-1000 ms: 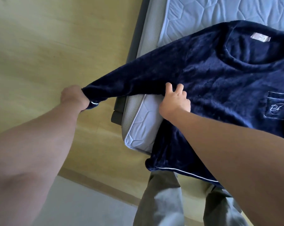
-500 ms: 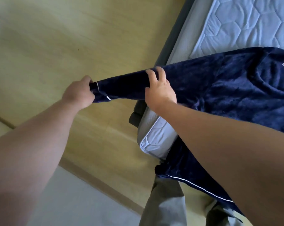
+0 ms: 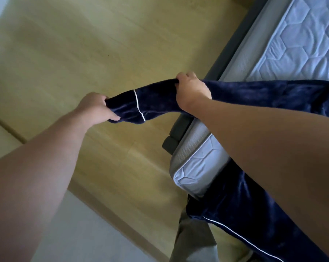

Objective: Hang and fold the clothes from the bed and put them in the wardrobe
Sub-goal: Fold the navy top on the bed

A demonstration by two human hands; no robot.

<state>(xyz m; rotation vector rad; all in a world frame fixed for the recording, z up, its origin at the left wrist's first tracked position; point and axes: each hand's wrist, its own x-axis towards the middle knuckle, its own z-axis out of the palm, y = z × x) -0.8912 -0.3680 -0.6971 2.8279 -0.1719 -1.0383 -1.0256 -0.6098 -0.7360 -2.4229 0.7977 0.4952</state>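
Note:
A dark navy fleece top [image 3: 269, 95] with thin white piping lies across the corner of the mattress [image 3: 299, 44], its hem hanging over the edge at the lower right. One sleeve stretches out over the floor to the left. My left hand [image 3: 95, 108] grips the cuff end of that sleeve. My right hand [image 3: 192, 91] grips the same sleeve further up, fingers curled over its top edge. Most of the top's body is out of frame to the right.
The bed's dark grey frame [image 3: 176, 135] and mattress corner [image 3: 195, 174] stick out below my right arm. Yellowish wooden floor [image 3: 84, 53] spreads to the left, with paler flooring [image 3: 80, 233] at the bottom. My grey trousers [image 3: 192, 239] show at the bottom.
My right hand slid from the top's body out along the sleeve and closed on it. The left hand kept hold of the cuff. The view shifted left, away from the bed.

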